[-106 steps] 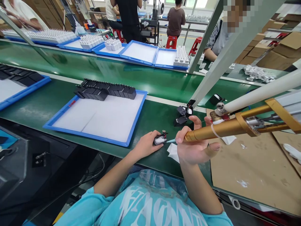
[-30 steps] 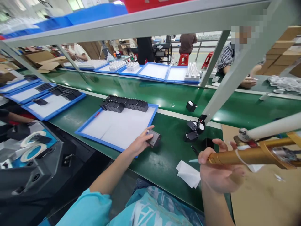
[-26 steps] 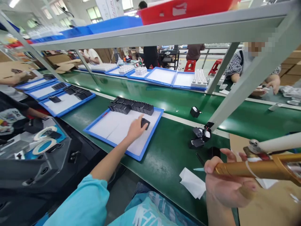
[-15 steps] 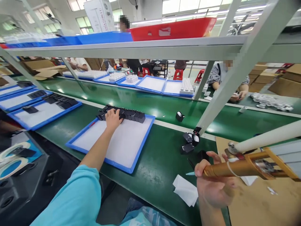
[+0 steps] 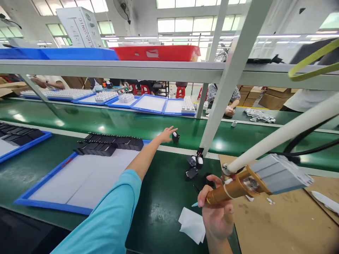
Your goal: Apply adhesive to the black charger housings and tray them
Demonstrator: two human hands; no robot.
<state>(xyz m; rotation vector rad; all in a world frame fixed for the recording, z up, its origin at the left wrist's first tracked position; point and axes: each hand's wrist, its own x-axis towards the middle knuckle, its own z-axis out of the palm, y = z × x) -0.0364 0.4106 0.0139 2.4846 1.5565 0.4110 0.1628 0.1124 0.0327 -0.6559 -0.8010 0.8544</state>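
My left hand (image 5: pixel 166 135) stretches over the green bench with its fingers spread. Its fingertips are close to a small black box (image 5: pixel 176 137) with a white inside; whether they touch it I cannot tell. Curled around the end of a gold-coloured cylindrical tool (image 5: pixel 219 195) is my right hand (image 5: pixel 215 215); the tool hides part of its palm. Several black boxes (image 5: pixel 193 165) lie loosely by the post, beyond that hand. Rows of black boxes (image 5: pixel 111 143) stand along the far side of a blue-rimmed tray (image 5: pixel 53 204) at left.
A white pipe (image 5: pixel 280 134) slants down to the gold tool. The shelf post (image 5: pixel 224 88) rises from the bench. White paper (image 5: pixel 192 225) lies near my right hand, beside cardboard (image 5: pixel 267 222). Across the bench are trays of white parts (image 5: pixel 188 104) and a co-worker's hands (image 5: pixel 230 111).
My left hand has left the row of black boxes in the tray and reached right to the lone box. The view has turned right. My right hand stays at the gold tool.
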